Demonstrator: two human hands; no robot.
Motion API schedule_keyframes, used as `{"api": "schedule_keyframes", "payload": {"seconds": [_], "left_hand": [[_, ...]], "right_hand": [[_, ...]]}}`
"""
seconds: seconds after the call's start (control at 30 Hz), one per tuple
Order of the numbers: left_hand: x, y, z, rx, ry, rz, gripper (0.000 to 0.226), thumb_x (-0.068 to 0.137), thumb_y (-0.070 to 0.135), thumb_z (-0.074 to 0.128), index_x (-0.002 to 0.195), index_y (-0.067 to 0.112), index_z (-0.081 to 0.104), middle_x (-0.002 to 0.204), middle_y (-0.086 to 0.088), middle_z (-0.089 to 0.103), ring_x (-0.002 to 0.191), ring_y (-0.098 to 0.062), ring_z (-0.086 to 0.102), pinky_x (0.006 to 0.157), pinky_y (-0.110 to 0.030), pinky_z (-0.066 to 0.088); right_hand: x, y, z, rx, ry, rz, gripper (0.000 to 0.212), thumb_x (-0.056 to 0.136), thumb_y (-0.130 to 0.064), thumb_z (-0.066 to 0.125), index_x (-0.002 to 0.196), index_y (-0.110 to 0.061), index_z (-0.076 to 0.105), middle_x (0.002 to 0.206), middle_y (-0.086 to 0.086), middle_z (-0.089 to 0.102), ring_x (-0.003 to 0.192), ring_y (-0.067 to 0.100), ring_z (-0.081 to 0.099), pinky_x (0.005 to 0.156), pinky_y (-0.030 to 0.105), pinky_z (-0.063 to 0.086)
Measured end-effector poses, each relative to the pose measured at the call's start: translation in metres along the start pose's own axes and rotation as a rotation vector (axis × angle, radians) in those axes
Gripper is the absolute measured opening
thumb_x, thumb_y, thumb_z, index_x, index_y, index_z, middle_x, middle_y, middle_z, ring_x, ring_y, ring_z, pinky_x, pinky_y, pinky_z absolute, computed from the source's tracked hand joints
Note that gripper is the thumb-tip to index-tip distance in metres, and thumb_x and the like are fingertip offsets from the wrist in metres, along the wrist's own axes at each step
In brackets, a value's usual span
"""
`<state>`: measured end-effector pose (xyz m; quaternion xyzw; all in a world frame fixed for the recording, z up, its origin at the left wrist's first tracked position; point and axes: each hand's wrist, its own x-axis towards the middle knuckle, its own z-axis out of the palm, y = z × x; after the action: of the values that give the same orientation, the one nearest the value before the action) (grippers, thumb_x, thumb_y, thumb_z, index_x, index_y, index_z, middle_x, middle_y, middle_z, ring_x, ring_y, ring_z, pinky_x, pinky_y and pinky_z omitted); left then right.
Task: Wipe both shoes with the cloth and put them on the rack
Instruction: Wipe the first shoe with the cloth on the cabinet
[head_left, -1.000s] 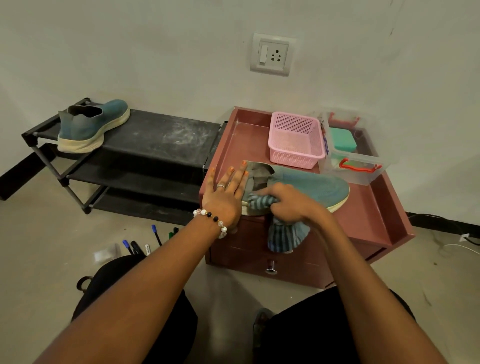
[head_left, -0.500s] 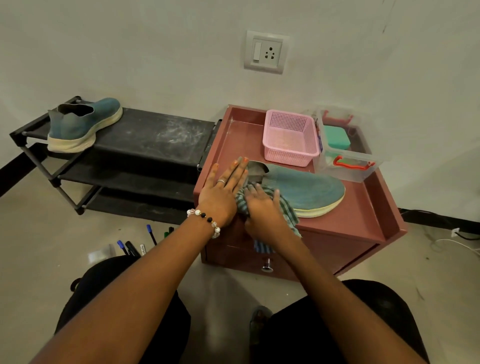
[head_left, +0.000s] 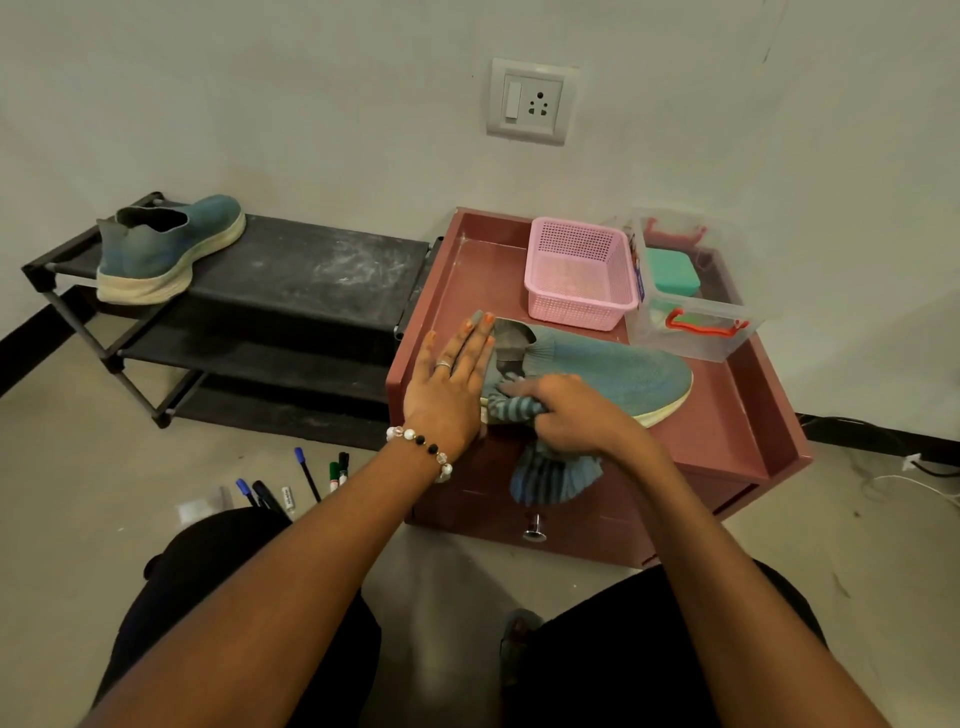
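A teal knit shoe (head_left: 613, 369) with a cream sole lies on the maroon cabinet top (head_left: 711, 436), toe pointing right. My left hand (head_left: 452, 384) presses flat against its heel with straight fingers. My right hand (head_left: 566, 410) grips a blue striped cloth (head_left: 550, 467) against the shoe's near side, and the cloth's loose end hangs over the cabinet's front edge. The second teal shoe (head_left: 171, 249) stands on the top shelf of the black rack (head_left: 311, 265), at its left end.
A pink mesh basket (head_left: 576, 275) and a clear plastic box (head_left: 691, 301) with a teal item stand at the cabinet's back. Several pens (head_left: 306, 478) lie on the floor in front of the rack. Cables (head_left: 919, 467) run along the wall at right.
My right hand slid the cloth from beside the heel to the right along the shoe's near side. My left hand stays flat on the heel. The camera view shifted slightly.
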<state>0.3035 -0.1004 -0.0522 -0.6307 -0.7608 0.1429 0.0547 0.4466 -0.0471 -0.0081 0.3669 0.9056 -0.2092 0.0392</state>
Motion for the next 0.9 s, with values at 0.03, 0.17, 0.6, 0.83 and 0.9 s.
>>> {"api": "schedule_keyframes", "payload": {"seconds": [0.03, 0.17, 0.6, 0.83, 0.9], "left_hand": [[0.001, 0.000, 0.001, -0.016, 0.001, -0.002, 0.101, 0.092, 0.057, 0.044, 0.144, 0.010, -0.029, 0.141, -0.007, -0.049, 0.132, -0.020, -0.041, 0.117, -0.051, -0.008], [0.001, 0.000, -0.003, -0.023, -0.028, 0.003, 0.102, 0.092, 0.052, 0.046, 0.144, 0.009, -0.030, 0.141, -0.007, -0.049, 0.135, -0.022, -0.039, 0.116, -0.051, -0.009], [0.003, 0.001, -0.003, -0.110, -0.112, -0.011, 0.106, 0.092, 0.037, 0.054, 0.140, 0.009, -0.036, 0.133, -0.004, -0.056, 0.131, -0.023, -0.043, 0.114, -0.050, -0.013], [0.000, 0.006, -0.004, -0.082, -0.051, -0.035, 0.082, 0.099, 0.039, 0.033, 0.143, 0.011, -0.031, 0.137, -0.004, -0.052, 0.135, -0.021, -0.039, 0.112, -0.053, -0.017], [0.001, 0.006, -0.002, -0.083, -0.027, -0.039, 0.083, 0.099, 0.041, 0.033, 0.143, 0.012, -0.031, 0.139, -0.003, -0.050, 0.136, -0.020, -0.038, 0.112, -0.053, -0.017]], "right_hand": [[-0.003, 0.004, -0.001, -0.022, -0.002, 0.038, 0.062, 0.082, 0.000, 0.042, 0.139, -0.022, 0.047, 0.142, 0.009, 0.048, 0.131, 0.031, 0.041, 0.116, 0.045, 0.017], [0.008, -0.012, 0.012, -0.244, 0.007, 0.121, 0.046, 0.084, -0.009, 0.045, 0.130, -0.015, 0.050, 0.135, 0.012, 0.050, 0.126, 0.032, 0.043, 0.116, 0.057, 0.006], [0.012, -0.015, 0.011, -0.243, -0.006, 0.075, 0.048, 0.086, -0.005, 0.043, 0.133, -0.005, 0.045, 0.144, 0.016, 0.041, 0.137, 0.031, 0.030, 0.116, 0.052, 0.011], [-0.004, 0.018, -0.013, 0.356, -0.032, 0.013, 0.053, 0.080, 0.010, 0.043, 0.118, -0.017, 0.066, 0.114, 0.006, 0.068, 0.108, 0.022, 0.061, 0.096, 0.040, 0.049], [-0.007, 0.026, -0.019, 0.367, 0.048, 0.066, 0.051, 0.075, 0.012, 0.043, 0.111, -0.013, 0.070, 0.105, 0.006, 0.070, 0.101, 0.022, 0.063, 0.091, 0.038, 0.051]]}}
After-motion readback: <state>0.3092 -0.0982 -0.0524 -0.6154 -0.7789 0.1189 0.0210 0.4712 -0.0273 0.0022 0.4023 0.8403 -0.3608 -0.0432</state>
